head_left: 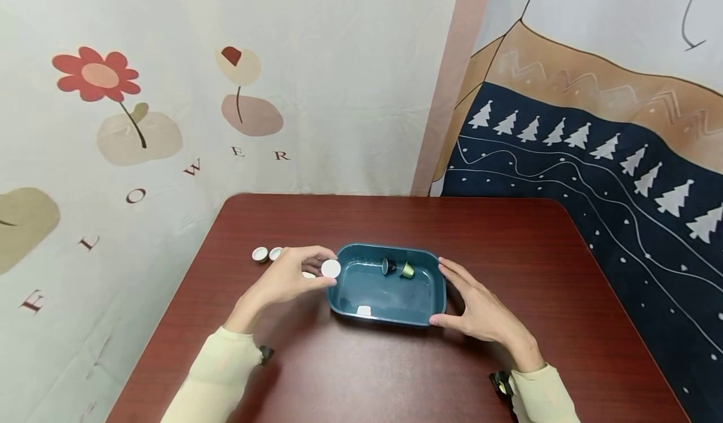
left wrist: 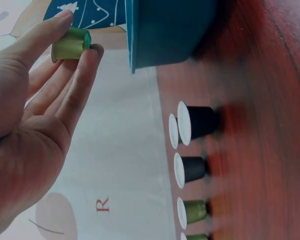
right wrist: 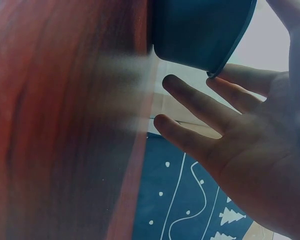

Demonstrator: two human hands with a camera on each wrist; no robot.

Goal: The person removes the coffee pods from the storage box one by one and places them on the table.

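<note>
My left hand (head_left: pixel 290 275) pinches a green coffee capsule (left wrist: pixel 72 45) between thumb and fingertips. Its white lid faces up in the head view, close by the left rim of a teal dish (head_left: pixel 395 310). Inside the dish a black capsule (head_left: pixel 387 266) and another green capsule (head_left: pixel 407 270) lie on their sides. At the dish's right end my right hand (head_left: pixel 480 307) spreads its fingers, with the thumb at the near corner and a forefinger at the far one. The right wrist view has the other fingers extended beside the dish wall (right wrist: pixel 200 35).
Several more capsules stand lid up left of the dish, among them a black capsule (left wrist: pixel 197 122) and a green capsule (left wrist: pixel 192 211); my left hand partly hides them in the head view. The brown table (head_left: pixel 508 235) ends at hanging printed cloths.
</note>
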